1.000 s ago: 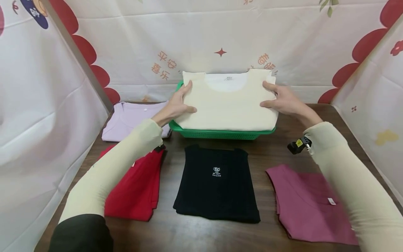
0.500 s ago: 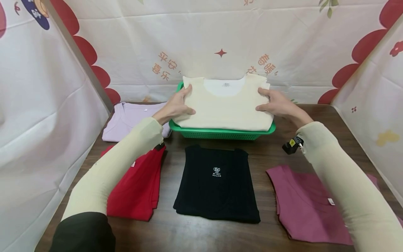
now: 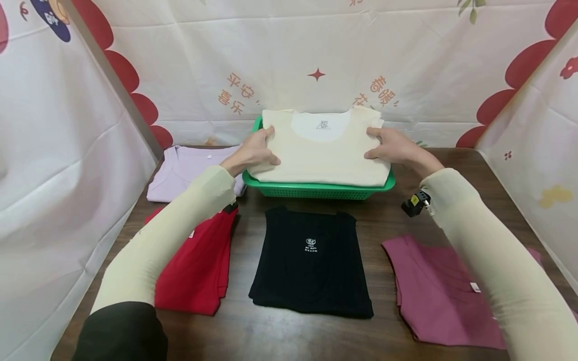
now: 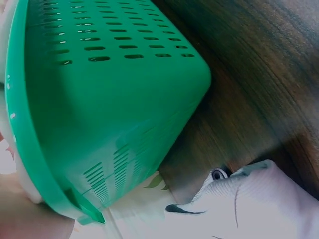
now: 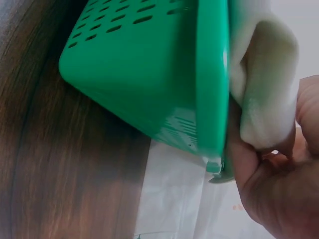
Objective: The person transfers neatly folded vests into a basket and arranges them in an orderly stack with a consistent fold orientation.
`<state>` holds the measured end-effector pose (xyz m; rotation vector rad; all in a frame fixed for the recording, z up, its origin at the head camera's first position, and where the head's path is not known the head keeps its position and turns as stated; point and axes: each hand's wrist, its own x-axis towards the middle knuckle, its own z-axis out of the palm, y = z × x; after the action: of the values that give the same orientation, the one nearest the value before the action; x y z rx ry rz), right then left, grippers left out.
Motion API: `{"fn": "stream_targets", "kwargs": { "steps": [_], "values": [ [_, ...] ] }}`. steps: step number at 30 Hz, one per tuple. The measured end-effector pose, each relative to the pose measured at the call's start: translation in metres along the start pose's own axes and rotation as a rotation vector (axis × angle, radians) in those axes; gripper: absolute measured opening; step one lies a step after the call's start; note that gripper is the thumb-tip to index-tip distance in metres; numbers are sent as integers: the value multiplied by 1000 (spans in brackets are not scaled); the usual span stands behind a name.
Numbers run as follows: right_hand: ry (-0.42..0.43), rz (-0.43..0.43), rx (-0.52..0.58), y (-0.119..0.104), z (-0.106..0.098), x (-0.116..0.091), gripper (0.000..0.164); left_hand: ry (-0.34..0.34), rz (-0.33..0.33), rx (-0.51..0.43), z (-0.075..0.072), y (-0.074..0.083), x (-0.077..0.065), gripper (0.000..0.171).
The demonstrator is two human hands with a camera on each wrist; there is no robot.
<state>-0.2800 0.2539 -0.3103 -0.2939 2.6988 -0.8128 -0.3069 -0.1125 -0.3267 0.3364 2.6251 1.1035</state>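
Observation:
A folded cream shirt with a white neckline lies across the top of a green plastic basket at the back of the table. My left hand holds the shirt's left edge, thumb on top. At the opposite edge my right hand grips the cloth. Seen from the right wrist, the right hand has the folded cream edge between thumb and fingers, beside the basket's rim. The left wrist view shows mostly the basket's slotted wall; that hand's fingers are hidden there.
Around the basket lie more folded garments on the dark wooden table: lilac at back left, red at left, black in front, and mauve at right. A patterned white curtain stands behind.
The cream shirt has shifted slightly left and settled lower over the basket. My right hand has moved left with its edge, while the left hand stays almost in place.

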Motion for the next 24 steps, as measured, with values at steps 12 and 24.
{"fn": "stream_targets", "kwargs": {
  "steps": [12,24],
  "values": [
    [-3,14,-61,-8,2,1,81,-72,-26,-4,1,8,2,102],
    [-26,72,-99,-14,8,12,81,-51,-8,90,5,10,7,104]
  ]
}}
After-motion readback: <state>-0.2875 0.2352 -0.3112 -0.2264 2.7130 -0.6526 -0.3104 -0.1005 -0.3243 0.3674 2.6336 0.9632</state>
